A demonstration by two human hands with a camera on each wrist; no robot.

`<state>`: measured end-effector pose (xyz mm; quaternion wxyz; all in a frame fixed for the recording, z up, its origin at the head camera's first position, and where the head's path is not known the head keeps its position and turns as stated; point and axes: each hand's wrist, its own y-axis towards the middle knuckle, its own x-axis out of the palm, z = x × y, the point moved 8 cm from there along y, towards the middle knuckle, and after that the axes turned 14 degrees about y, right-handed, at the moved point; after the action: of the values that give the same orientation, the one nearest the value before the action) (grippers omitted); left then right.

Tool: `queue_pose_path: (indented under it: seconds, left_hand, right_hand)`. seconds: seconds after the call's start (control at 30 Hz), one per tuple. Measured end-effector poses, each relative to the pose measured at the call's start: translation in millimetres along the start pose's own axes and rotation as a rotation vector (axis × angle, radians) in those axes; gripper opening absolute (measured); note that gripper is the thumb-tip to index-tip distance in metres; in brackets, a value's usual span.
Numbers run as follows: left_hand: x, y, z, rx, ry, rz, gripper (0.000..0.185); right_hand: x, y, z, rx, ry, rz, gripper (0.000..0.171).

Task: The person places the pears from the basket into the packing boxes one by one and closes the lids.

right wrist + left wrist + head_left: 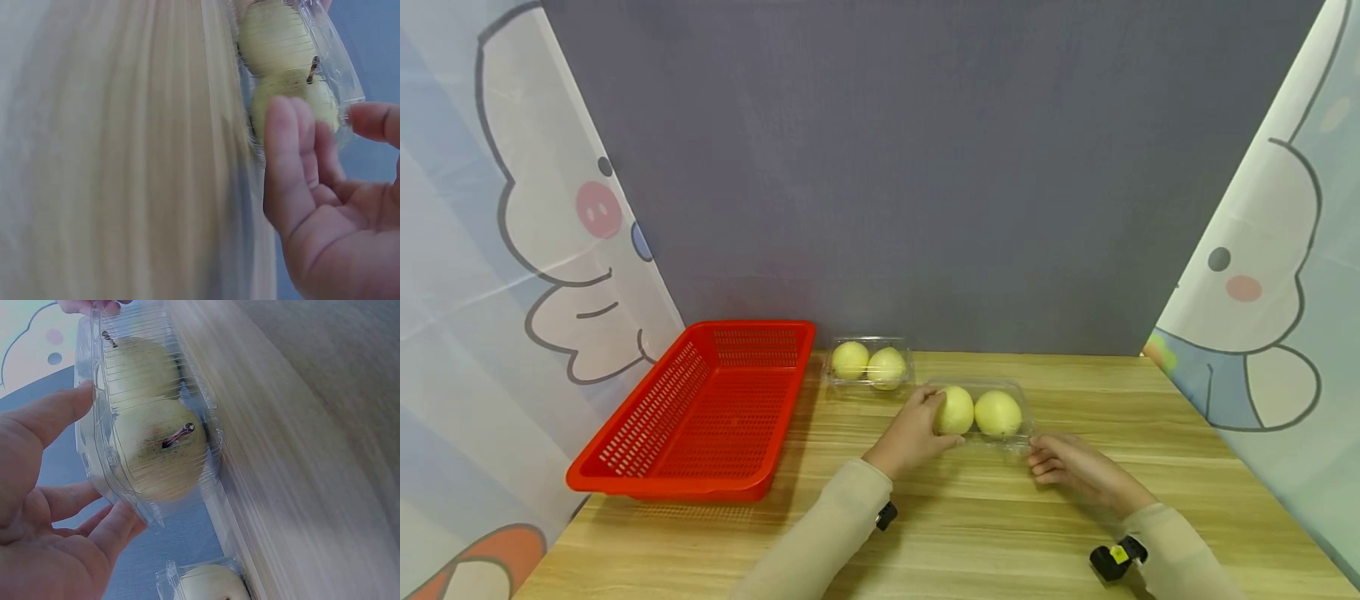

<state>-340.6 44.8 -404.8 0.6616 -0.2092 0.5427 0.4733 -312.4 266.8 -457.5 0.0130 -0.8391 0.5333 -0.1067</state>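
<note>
A clear plastic clamshell box holding two round, pale yellow pears is on the wooden table between my hands. My left hand grips its left end, the thumb and fingers spread along the rim. At the opposite end, my right hand holds the near corner, with the thumb and fingers around it in the right wrist view. Brown stems show through the ribbed plastic in both wrist views. Behind my left hand is a second clear box with two more pears.
On the left of the table sits a red slatted plastic basket, nothing visible inside. A grey panel rises along the table's back edge. Cloths printed with cartoon animals hang at both sides.
</note>
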Motion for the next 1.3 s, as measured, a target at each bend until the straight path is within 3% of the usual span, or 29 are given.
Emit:
queue_pose_path:
  seconds: [0.23, 0.43, 0.6, 0.83, 1.0, 1.3]
  left_hand:
    - [0.4, 0.2, -0.7, -0.009, 0.000, -0.022, 0.082]
    - [-0.6, -1.4, -0.7, -0.011, -0.017, -0.030, 0.081]
    - [0.1, -1.3, -1.4, -0.013, -0.014, -0.038, 0.080]
    - [0.6, -0.5, -2.3, -0.017, -0.020, -0.041, 0.080]
    - [0.6, -0.5, -2.6, -0.020, -0.020, -0.039, 0.080]
    - [-0.1, 0.4, -2.4, -0.020, -0.022, -0.036, 0.079]
  right_hand:
    - [-8, -8, -15, -0.086, -0.277, 0.179, 0.063]
    - [-3, -12, -32, -0.210, -0.517, 0.252, 0.060]
    - [10, -13, -47, -0.385, -0.663, 0.256, 0.053]
    - [30, -12, -58, -0.550, -0.872, 0.287, 0.052]
    - [42, -11, -60, -0.651, -0.958, 0.286, 0.043]
    - [43, -5, -57, -0.650, -0.978, 0.303, 0.039]
